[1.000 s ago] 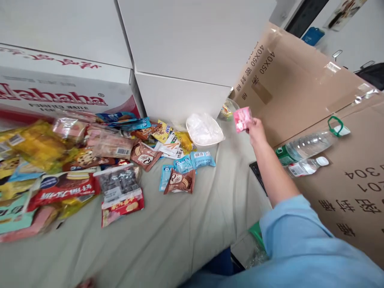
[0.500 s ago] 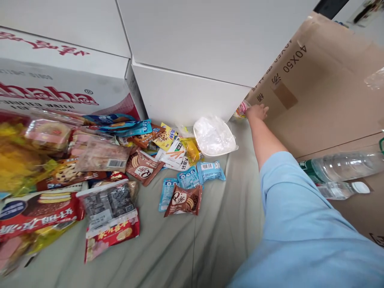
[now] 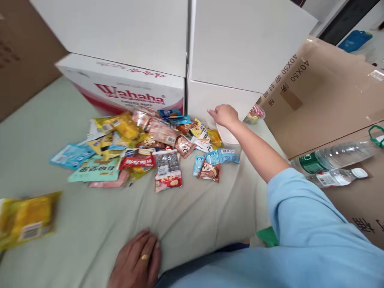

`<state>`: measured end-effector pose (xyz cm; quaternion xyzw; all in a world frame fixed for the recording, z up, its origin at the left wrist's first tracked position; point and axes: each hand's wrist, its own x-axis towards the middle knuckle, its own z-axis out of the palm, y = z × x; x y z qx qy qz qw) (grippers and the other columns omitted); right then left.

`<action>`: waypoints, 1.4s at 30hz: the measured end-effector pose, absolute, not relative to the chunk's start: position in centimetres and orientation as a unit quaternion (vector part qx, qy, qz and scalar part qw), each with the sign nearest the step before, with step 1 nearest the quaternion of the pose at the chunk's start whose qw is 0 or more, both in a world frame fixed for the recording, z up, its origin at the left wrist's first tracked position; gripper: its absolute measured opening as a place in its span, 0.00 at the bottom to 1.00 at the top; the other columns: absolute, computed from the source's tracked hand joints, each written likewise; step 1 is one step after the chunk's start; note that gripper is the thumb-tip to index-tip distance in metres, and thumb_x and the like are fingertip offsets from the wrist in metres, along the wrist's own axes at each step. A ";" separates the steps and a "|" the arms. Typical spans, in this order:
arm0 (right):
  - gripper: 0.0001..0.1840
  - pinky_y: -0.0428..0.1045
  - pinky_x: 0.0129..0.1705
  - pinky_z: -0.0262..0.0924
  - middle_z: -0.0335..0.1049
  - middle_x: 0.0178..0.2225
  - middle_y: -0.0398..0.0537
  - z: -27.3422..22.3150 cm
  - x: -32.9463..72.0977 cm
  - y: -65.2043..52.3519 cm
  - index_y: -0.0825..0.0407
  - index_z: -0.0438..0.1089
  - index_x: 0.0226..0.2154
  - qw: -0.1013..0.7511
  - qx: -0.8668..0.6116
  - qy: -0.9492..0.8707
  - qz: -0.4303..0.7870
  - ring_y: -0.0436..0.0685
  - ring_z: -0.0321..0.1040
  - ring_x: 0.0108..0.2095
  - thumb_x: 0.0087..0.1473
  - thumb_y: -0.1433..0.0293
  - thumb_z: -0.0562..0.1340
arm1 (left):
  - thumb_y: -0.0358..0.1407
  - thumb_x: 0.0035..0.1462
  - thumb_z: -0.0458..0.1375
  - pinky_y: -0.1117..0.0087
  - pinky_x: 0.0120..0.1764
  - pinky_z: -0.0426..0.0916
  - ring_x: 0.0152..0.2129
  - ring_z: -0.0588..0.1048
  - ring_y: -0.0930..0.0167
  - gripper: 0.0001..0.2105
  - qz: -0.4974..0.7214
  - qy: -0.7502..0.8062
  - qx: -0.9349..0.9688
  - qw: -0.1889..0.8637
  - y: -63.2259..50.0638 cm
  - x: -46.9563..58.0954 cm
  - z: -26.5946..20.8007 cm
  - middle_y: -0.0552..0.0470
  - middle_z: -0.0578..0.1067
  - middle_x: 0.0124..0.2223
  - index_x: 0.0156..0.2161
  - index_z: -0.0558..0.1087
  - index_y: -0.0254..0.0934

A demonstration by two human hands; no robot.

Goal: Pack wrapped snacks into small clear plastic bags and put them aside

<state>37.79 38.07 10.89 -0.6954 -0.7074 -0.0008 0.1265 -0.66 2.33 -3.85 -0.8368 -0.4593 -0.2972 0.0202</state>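
My right hand [image 3: 224,115] reaches over the white bowl [image 3: 228,137] beside the white box. Its fingers are curled together, and what they hold, if anything, cannot be made out. The forearm covers part of the bowl. My left hand [image 3: 136,260], with a ring on one finger, rests palm down on the cloth with its fingers laid out. Just left of the bowl lies a yellow snack packet [image 3: 215,138]. Below it are light blue packets [image 3: 229,155] and a brown cookie packet [image 3: 210,171].
Snack packets [image 3: 138,158] form a heap before the Wahaha carton [image 3: 129,88]. A yellow packet [image 3: 31,220] lies apart at left. A clear tub [image 3: 255,113] stands behind the bowl. Plastic bottles [image 3: 339,156] lie right, by the brown cardboard [image 3: 318,104].
My right hand has moved left from the clear tub by the cardboard to above the white bowl. The view has swung left, bringing my left hand and more packets into sight.
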 end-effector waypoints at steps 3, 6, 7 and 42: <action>0.17 0.54 0.47 0.64 0.79 0.44 0.65 10.8 32.8 38.4 0.57 0.80 0.38 0.076 -0.752 -0.654 0.033 0.68 0.74 0.48 0.57 0.59 0.69 | 0.29 0.65 0.58 0.59 0.49 0.74 0.44 0.80 0.62 0.06 -0.322 -0.472 -0.821 -0.004 1.6 0.2 -2.9 0.45 0.80 0.43 0.46 0.75 0.37; 0.10 0.53 0.46 0.64 0.79 0.43 0.63 11.7 31.1 37.0 0.57 0.80 0.38 0.084 -0.758 -0.645 0.048 0.66 0.75 0.47 0.54 0.69 0.69 | 0.30 0.66 0.57 0.62 0.50 0.74 0.46 0.79 0.64 0.07 -0.394 -0.512 -0.758 -0.092 0.3 -0.4 -2.7 0.46 0.78 0.47 0.47 0.75 0.40; 0.09 0.52 0.45 0.64 0.79 0.42 0.61 12.1 31.0 35.8 0.56 0.80 0.38 0.100 -0.748 -0.655 0.044 0.64 0.74 0.45 0.55 0.70 0.67 | 0.32 0.66 0.57 0.62 0.50 0.75 0.46 0.79 0.64 0.07 -0.420 -0.539 -0.717 -0.139 -0.2 -0.6 -2.4 0.46 0.78 0.48 0.47 0.76 0.41; 0.21 0.45 0.24 0.43 0.65 0.24 0.40 4.4 28.1 3.7 0.51 0.80 0.32 0.435 -0.504 -0.336 0.666 0.46 0.48 0.23 0.40 0.55 0.79 | 0.46 0.44 0.75 0.72 0.36 0.73 0.30 0.72 0.75 0.20 -0.523 -0.469 -0.189 -0.686 1.4 4.5 1.0 0.58 0.73 0.32 0.32 0.71 0.38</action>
